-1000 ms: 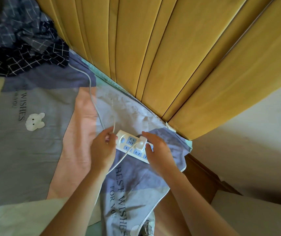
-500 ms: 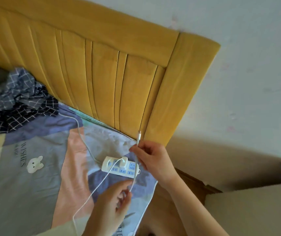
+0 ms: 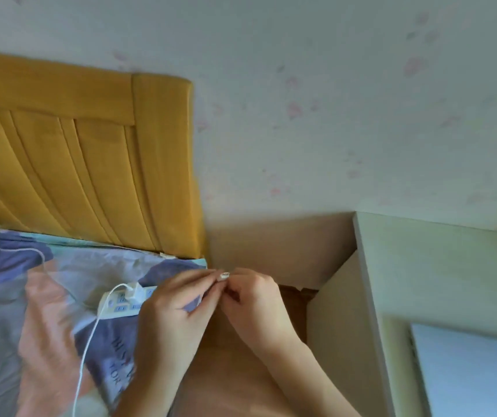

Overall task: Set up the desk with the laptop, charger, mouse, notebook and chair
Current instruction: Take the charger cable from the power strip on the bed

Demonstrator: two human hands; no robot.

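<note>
Bedding in purple, pink and grey patches covers the bed point(image 3: 45, 320) under my arms, with the yellow headboard point(image 3: 84, 164) behind it and the pale counter point(image 3: 439, 272) off to my right, one laptop point(image 3: 470, 371) lying on it. One white power strip point(image 3: 120, 302) lies on the bedding, its long axis running left to right, with one charger point(image 3: 135, 289) plugged in and its cable point(image 3: 86, 350) trailing toward me. My left hand point(image 3: 175, 320) and right hand point(image 3: 253, 302) meet fingertip to fingertip just past the bed's edge, both pinching the cable's connector point(image 3: 225, 276), which points up and away.
</note>
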